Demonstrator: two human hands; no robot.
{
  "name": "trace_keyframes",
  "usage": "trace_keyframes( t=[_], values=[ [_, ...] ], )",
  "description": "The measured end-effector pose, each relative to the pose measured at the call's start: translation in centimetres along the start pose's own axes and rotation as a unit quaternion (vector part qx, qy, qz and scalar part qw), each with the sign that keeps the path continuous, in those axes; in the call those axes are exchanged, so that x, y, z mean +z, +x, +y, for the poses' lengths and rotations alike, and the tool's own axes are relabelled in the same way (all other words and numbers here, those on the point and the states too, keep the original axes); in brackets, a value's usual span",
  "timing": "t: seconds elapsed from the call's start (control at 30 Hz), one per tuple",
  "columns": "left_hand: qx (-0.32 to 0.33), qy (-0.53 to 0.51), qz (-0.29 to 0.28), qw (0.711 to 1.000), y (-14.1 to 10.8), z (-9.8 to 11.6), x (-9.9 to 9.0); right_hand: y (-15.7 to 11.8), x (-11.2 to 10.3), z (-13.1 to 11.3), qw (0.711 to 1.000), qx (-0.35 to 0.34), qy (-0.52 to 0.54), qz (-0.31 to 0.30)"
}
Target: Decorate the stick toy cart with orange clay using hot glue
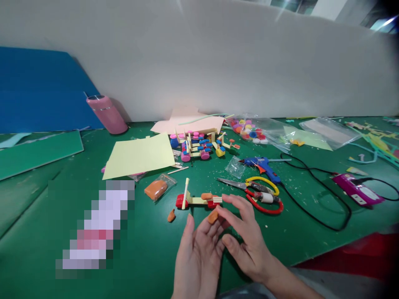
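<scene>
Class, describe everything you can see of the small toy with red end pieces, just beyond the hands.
The small toy has a pale-yellow strip with chunky red pieces at both ends. Near its left end stands a slanted pale stick; towards the right lies an orange lump, clay-like in look, beside thin pale strips. Other materials are unclear. It rests on the green table, beyond the left hand. Fingertips of the right hand are close to its right end; contact is uncertain.
</scene>
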State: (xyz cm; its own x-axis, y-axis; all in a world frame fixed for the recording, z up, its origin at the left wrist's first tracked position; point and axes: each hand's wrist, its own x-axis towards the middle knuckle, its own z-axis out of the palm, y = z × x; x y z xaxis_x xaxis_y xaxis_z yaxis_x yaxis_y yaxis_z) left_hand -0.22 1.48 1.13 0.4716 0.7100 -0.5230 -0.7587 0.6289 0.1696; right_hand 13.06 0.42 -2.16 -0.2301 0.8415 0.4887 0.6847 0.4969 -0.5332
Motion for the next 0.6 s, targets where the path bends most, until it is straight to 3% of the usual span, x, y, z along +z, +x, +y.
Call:
trace_keyframes(
  t=[0.13,0.27,0.6],
  values=[
    [-0.002,-0.012,-0.024,1.000,-0.23,-0.15,0.03,-0.07,0.20,0.20,0.998,-0.021,-0.049,-0.020],
    [-0.002,-0.007,-0.022,1.000,-0.29,-0.15,-0.03,-0.12,0.29,0.36,1.000,-0.001,-0.025,-0.013],
    [-0.009,0.002,-0.027,1.000,-0.48,0.03,-0.03,-0.07,-0.20,0.25,0.999,-0.027,-0.021,-0.012]
  ],
)
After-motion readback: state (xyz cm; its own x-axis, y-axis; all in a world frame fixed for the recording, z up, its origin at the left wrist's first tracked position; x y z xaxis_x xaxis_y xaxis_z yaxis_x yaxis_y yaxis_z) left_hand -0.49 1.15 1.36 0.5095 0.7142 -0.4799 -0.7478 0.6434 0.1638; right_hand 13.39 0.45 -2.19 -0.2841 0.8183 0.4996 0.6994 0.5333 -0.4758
